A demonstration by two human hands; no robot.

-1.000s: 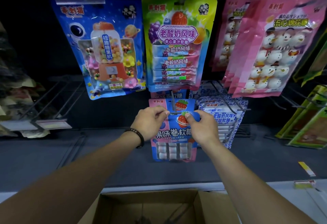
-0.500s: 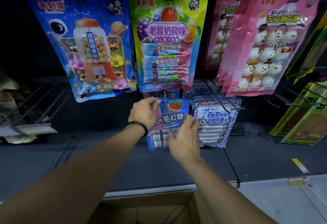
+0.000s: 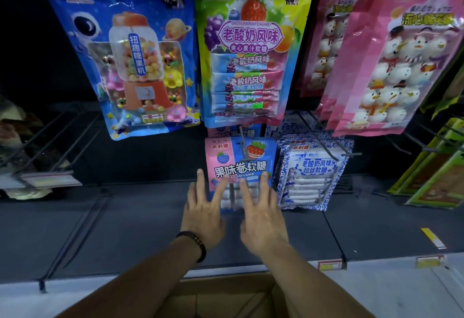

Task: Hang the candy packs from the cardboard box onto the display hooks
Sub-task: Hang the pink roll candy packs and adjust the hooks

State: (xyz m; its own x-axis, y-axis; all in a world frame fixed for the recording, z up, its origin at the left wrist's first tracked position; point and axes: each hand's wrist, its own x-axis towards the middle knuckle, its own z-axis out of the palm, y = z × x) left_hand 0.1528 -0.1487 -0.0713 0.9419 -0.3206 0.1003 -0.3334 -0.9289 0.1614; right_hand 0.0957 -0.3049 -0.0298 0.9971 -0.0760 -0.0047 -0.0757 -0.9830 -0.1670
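Candy pack (image 3: pixel 241 164) hangs on the hook (image 3: pixel 243 147), whose wire comes out through the hole near its top, so we judge this one hung. Our left hand (image 3: pixel 203 214) and right hand (image 3: pixel 261 219) sit just below the pack's middle. Both have fingers straight and spread and grip nothing. The fingertips lie over the pack's lower half, with the left forefinger just off its left edge. We read this flat-handed placing as a way to steady the pack and square it against the one behind without tugging it off the wire. Whether the fingertips press or only hover, we cannot tell. A dark wristband (image 3: pixel 193 243) circles the left wrist.

Counting, we have two hands, one pack at the front of the hook, and the top of one more showing above and behind it. Right of the pack hang white-and-blue packs (image 3: pixel 311 179), too overlapped to count. Above the pack is one green pack (image 3: pixel 251 48). Up and left of it is one blue pack (image 3: pixel 135 53), and up and right are pink packs (image 3: pixel 401 53), at least three. One box (image 3: pixel 226 297) stands open below the pack, between our forearms. Its inside is too dark and hidden to count what it holds, and we judge the next reach goes down there.
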